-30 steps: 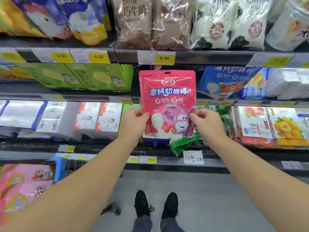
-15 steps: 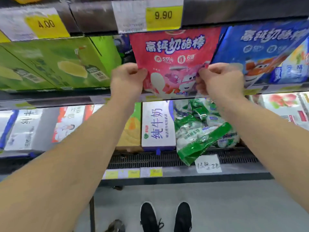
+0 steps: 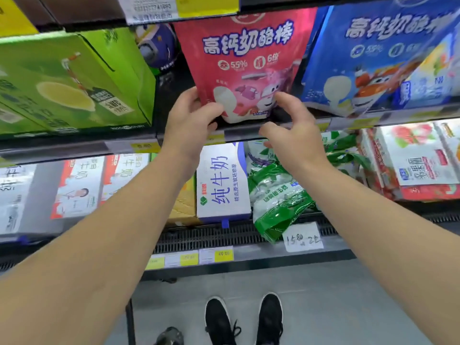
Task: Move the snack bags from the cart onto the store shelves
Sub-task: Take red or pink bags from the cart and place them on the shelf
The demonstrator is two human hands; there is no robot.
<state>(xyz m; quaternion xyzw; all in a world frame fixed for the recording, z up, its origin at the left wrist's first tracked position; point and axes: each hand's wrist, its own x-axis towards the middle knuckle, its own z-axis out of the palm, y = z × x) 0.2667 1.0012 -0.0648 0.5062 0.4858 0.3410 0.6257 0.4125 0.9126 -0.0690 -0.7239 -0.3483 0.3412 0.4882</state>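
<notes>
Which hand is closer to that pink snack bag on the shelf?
Left. The left hand grips the pink snack bag at its lower left corner; the right hand hovers open just off its lower right corner.

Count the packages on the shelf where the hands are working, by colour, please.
Pink bag: 1, gripped at its lower corner by the left hand; the right hand is off it.
Blue bag: 1
Green carton: 1
Dark purple item behind, partly hidden: 1
Total: 4 that I can tell apart.
</notes>
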